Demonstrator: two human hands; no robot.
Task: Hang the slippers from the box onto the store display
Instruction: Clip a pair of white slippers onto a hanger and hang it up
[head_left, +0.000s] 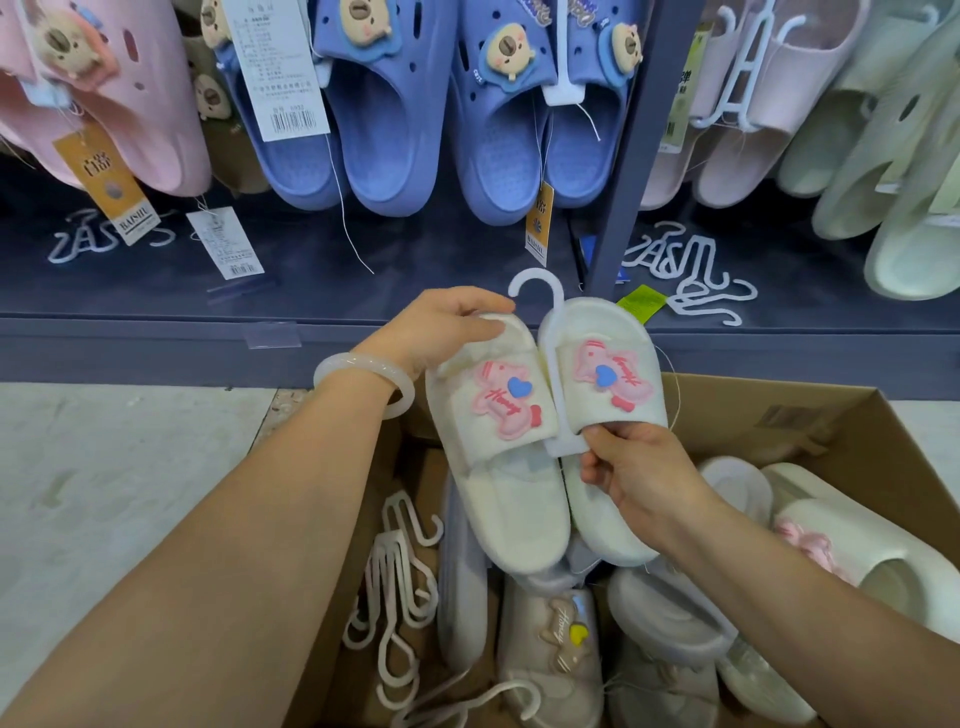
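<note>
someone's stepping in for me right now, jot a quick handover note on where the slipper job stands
Left hand: grips the toe end of the left slipper of the white pair.
Right hand: pinches the bottom of the white hanger that joins the pair.
The pair is held over the open box, hook up, not yet on the display.
Done: blue slippers and others hang above.
Left: hang this pair, then the slippers in the box; loose hangers lie there too.

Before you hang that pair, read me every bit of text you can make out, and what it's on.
"Honey": pink charm on the held left slipper.
"Honey": beige slipper in the box.
"BAISHU": orange tag under the pink clogs.
Too small to read: white barcode tag, green label.
Blurred: box print.
</note>
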